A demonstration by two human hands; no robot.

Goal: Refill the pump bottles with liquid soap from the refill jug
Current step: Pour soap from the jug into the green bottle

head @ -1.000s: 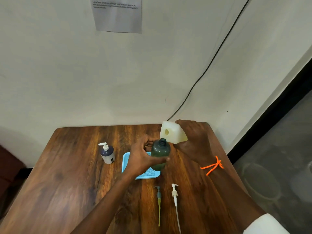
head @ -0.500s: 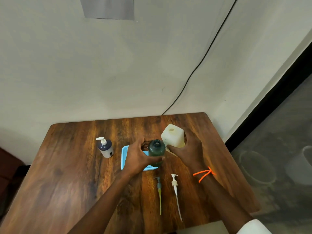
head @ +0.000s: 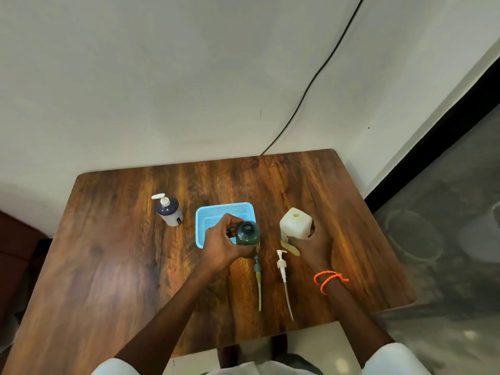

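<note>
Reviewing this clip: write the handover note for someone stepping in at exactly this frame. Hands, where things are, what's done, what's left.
Left hand grips the open green bottle, upright at the blue tray's near right corner. Right hand holds the white refill jug upright on the table, its opening uncapped.
Two pump heads lie in front: the grey-green one and the white one.
The dark bottle with a white pump stands at the left, assembled.
Done: green bottle opened; fill level cannot be read.
Left: finish any pouring, refit pumps. The white pump's bottle is not in view.
</note>
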